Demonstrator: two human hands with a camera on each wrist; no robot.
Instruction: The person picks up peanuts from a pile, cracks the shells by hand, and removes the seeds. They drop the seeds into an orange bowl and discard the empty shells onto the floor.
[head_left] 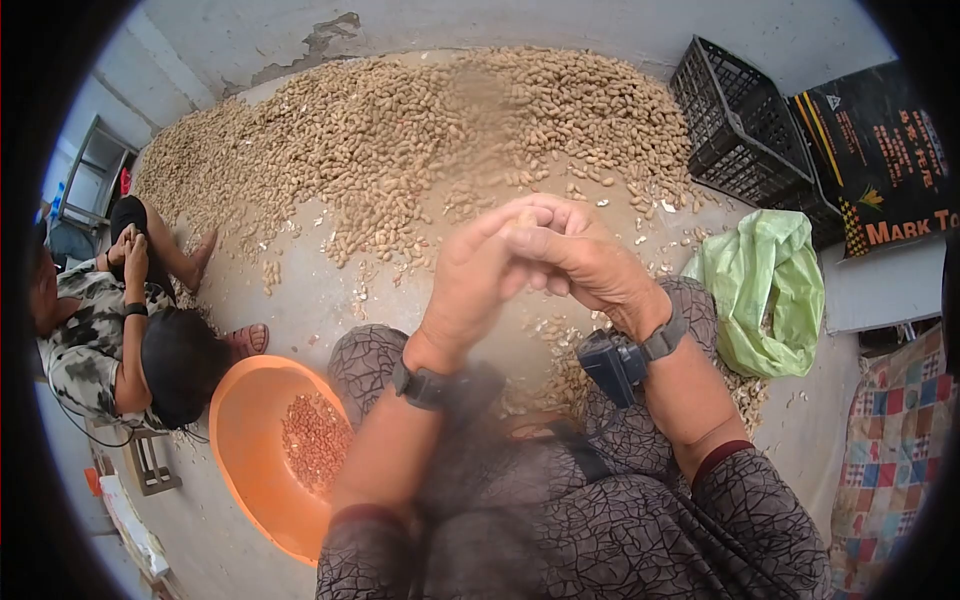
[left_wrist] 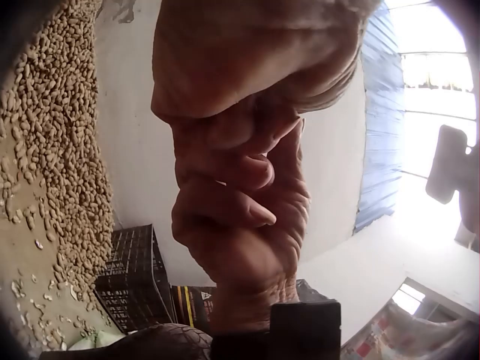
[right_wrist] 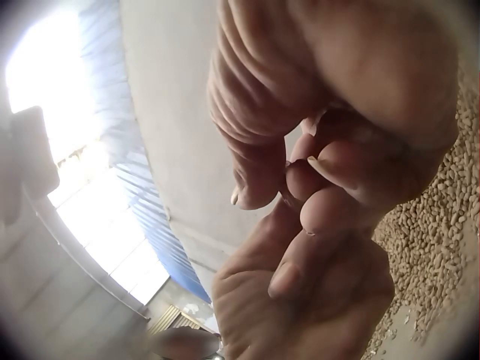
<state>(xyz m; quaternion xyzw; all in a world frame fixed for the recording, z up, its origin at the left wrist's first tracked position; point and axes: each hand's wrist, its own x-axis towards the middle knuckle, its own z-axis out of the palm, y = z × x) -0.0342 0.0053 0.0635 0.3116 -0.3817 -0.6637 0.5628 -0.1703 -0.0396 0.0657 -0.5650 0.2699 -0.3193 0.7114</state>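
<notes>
The left hand [head_left: 452, 285] and right hand [head_left: 605, 270] meet, fingers curled, pinching what looks like a peanut [head_left: 525, 216] at their tips; its long axis I can't tell. From there, the orange basin [head_left: 247, 470] sits at eight o'clock, nearer the left hand. Toward three, a black printed bag [head_left: 872, 150] reads "MARK TO"; its smaller characters blur.

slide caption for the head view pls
Two hands meet before a heap of unshelled peanuts, with an orange basin of shelled red peanuts at left and a green sack at right.

Peanuts [head_left: 380, 140] ahead, basin [head_left: 245, 440] left, sack [head_left: 750, 290] right
</notes>
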